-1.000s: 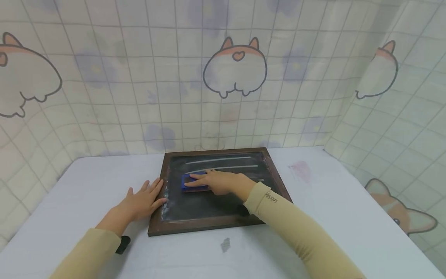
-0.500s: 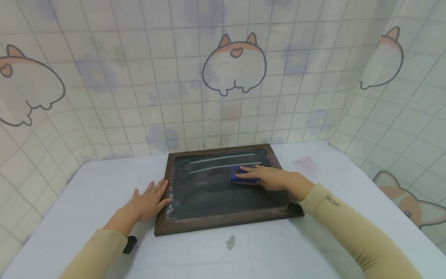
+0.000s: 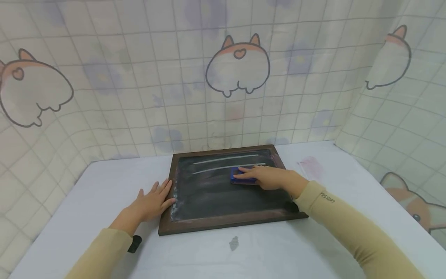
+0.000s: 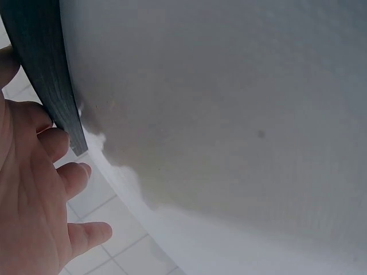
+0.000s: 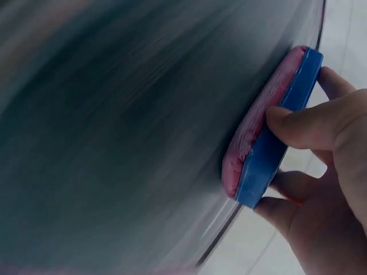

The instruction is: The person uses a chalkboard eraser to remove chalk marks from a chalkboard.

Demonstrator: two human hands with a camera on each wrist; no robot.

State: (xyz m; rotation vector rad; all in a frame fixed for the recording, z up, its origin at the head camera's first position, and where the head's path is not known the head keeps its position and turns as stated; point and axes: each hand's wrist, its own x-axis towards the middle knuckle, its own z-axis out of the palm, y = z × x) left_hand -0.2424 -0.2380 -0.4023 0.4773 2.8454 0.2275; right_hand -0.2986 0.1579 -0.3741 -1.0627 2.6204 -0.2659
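A blue chalkboard eraser lies against the dark, wood-framed chalkboard, right of its middle. My right hand grips it; in the right wrist view the thumb and fingers hold the blue back of the eraser, its pink pad facing the board. Above the eraser run two white chalk lines, an upper line and a lower line. My left hand rests on the left side of the frame with fingers spread; the left wrist view shows its fingertips touching the frame's edge.
The board lies on a white-covered table, which has a grey mark in front and a pinkish smudge to the right. A grid-patterned curtain with cartoon corgis stands behind and along both sides.
My right hand has swept the eraser rightward from the board's left part, then slightly back left. The bit of a third chalk line seen earlier is gone. My left hand stays on the frame.
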